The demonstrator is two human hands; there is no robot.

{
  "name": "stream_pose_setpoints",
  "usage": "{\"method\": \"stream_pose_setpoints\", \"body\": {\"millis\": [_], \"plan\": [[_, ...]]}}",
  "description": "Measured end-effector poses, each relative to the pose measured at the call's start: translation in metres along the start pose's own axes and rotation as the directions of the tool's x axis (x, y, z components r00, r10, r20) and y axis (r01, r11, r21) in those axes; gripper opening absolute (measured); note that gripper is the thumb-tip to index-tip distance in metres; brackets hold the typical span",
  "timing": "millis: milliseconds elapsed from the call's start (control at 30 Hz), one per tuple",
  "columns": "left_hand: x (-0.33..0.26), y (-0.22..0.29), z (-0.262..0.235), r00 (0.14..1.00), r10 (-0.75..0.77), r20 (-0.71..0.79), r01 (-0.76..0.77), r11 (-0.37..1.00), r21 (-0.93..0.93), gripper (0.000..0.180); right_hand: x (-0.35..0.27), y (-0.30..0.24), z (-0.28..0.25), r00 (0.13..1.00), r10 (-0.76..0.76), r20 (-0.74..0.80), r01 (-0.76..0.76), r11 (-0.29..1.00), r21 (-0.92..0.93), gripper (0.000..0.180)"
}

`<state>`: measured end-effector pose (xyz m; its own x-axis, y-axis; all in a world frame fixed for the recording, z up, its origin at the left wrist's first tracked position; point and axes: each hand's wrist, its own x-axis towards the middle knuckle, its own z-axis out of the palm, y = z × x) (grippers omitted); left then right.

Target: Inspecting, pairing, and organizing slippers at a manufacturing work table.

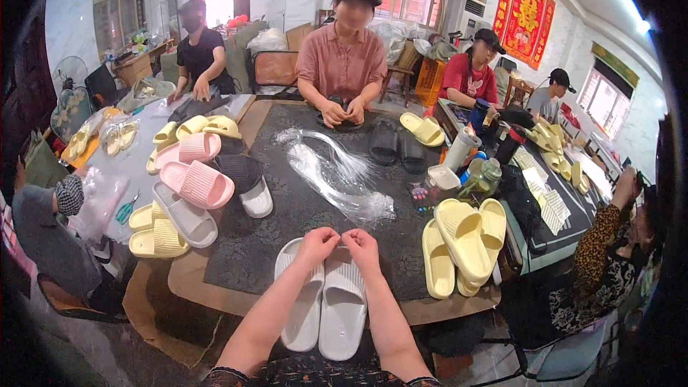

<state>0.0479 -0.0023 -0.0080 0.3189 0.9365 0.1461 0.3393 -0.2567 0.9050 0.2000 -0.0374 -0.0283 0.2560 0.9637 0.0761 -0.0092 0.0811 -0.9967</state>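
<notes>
A pair of light grey slippers (342, 319) lies side by side at the table's near edge, in front of me. Over their toe ends my left hand (319, 245) and my right hand (361, 249) are close together, fingertips pinched. Whatever they pinch is too small to make out. Just beyond my hands, a loose bundle of clear plastic strands (326, 179) curves across the dark table mat (251, 251).
Pink slippers (197, 185), more grey, black and yellow ones are piled at left. Yellow slippers (466, 240) are stacked at right, near bottles (487, 175) and a cup (460, 149). A co-worker (342, 64) sits opposite, handling something dark; several others work around.
</notes>
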Motion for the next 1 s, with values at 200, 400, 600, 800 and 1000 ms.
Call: {"method": "stream_pose_setpoints", "body": {"millis": [200,400,600,800,1000], "plan": [[-0.001,-0.001,0.0,1.0,0.009,0.001,-0.009,0.998,-0.065,0.017,0.0,0.004,-0.001,0.997,-0.021,-0.069,0.028,0.995,0.099,0.01],[0.0,0.001,-0.001,1.0,-0.007,0.001,0.008,0.998,-0.063,0.017,0.001,0.004,-0.002,1.0,-0.026,-0.016,0.027,0.997,0.069,0.012],[-0.003,0.008,-0.003,1.0,-0.009,-0.006,0.009,0.999,-0.048,0.019,0.0,0.002,0.0,0.994,-0.113,0.009,0.113,0.992,0.058,0.012],[0.0,0.005,-0.002,1.0,-0.012,0.001,0.012,1.0,-0.018,0.02,-0.002,-0.002,-0.001,0.999,-0.026,-0.043,0.029,0.998,0.061,0.012],[0.002,-0.005,0.001,1.0,0.025,-0.011,-0.025,0.999,-0.034,0.02,-0.001,0.002,-0.003,1.0,0.002,-0.006,-0.002,0.997,0.08,0.011]]}}
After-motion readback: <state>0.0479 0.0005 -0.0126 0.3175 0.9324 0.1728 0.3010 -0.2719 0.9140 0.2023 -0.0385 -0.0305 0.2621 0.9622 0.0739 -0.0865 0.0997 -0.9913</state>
